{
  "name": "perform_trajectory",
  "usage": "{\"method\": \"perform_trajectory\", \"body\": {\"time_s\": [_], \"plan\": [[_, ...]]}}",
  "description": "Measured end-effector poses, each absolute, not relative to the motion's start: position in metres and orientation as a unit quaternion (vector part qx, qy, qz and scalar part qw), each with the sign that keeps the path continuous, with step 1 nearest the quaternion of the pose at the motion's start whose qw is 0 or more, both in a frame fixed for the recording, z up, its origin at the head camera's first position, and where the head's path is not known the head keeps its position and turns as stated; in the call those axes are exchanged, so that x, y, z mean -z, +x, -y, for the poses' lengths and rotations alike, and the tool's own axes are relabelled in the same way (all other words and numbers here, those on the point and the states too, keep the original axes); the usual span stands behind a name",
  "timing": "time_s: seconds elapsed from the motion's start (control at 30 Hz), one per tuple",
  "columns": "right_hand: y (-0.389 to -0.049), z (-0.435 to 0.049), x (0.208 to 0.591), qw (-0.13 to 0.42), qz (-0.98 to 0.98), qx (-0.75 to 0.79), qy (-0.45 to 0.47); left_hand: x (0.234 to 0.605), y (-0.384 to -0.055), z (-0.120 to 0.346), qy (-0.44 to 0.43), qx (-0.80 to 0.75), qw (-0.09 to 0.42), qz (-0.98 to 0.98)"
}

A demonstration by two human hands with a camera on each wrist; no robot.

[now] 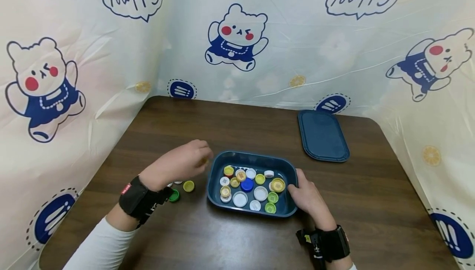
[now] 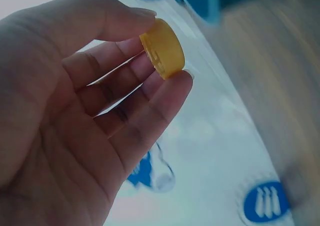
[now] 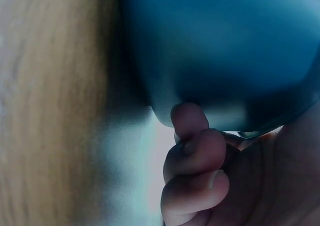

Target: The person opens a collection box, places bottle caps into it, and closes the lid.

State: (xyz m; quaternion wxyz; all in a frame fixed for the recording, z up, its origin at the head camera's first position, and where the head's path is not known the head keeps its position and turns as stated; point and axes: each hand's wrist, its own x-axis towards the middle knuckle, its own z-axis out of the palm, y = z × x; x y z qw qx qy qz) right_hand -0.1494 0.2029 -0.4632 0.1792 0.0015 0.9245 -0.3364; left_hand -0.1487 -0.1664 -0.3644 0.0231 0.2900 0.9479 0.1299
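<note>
My left hand (image 1: 185, 160) pinches a yellow bottle cap (image 2: 167, 49) between thumb and fingertip, as the left wrist view shows. In the head view this hand is just left of a blue rectangular tray (image 1: 252, 156), and its back hides the cap. Inside the tray lie white, yellow and green bottle caps, plus a dark blue cap (image 1: 247, 185). The right hand (image 1: 309, 196) grips the tray's right end, thumb at the rim and fingers curled against the outer wall, seen close up in the right wrist view.
Left of the tray, a yellow-green cap (image 1: 189, 186) and a green cap (image 1: 174, 196) lie on the wooden table (image 1: 222, 241), with white caps partly hidden by the left wrist. A blue lid (image 1: 323, 136) lies at the back right. A printed curtain (image 1: 289, 47) surrounds the table.
</note>
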Motion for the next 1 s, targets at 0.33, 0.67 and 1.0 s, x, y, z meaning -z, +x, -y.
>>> {"method": "perform_trajectory", "body": {"time_s": [0.33,0.67,1.0], "plan": [[-0.149,-0.205,0.464,0.175,-0.923,0.343,0.004,0.354,-0.167,0.089,0.405,-0.078,0.082,-0.907],[-0.150,-0.203,0.463,0.177,-0.923,0.342,0.003,0.372,-0.187,0.044,0.447,-0.059,0.171,-0.876],[-0.150,-0.205,0.461,0.182,-0.924,0.336,0.005,0.389,-0.198,0.019,0.451,-0.014,0.211,-0.867]]}}
